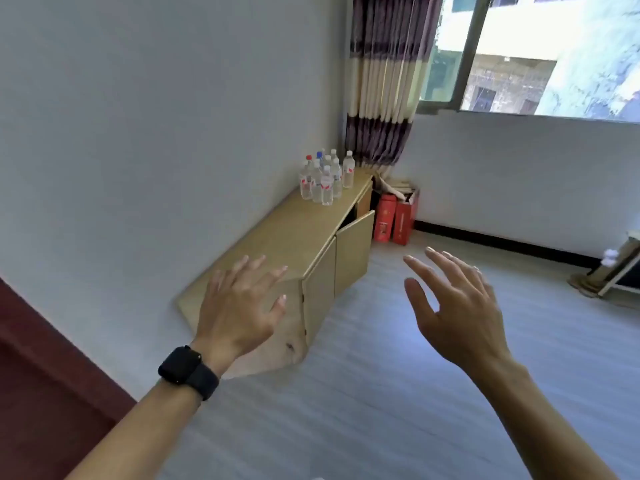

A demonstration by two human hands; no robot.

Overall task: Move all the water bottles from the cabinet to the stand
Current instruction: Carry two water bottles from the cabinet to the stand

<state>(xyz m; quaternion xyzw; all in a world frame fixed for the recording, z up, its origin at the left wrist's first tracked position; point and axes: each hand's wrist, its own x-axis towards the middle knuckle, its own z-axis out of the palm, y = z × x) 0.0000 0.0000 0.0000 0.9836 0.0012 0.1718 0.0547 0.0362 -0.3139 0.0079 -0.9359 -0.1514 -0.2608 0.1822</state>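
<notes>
Several clear water bottles (325,178) with white, red and blue caps stand clustered on the far end of a low wooden cabinet (294,230) against the left wall. One cabinet door (355,251) hangs slightly ajar. My left hand (239,306), with a black watch on the wrist, is raised in front of the cabinet's near end, fingers spread and holding nothing. My right hand (457,303) is raised over the floor to the right of the cabinet, fingers spread and empty. Both hands are far short of the bottles.
Two red boxes (396,216) stand on the floor beyond the cabinet under a striped curtain (384,81). A window (540,53) fills the upper right. A piece of furniture (616,268) sits at the right edge. A dark red surface (45,375) is at lower left.
</notes>
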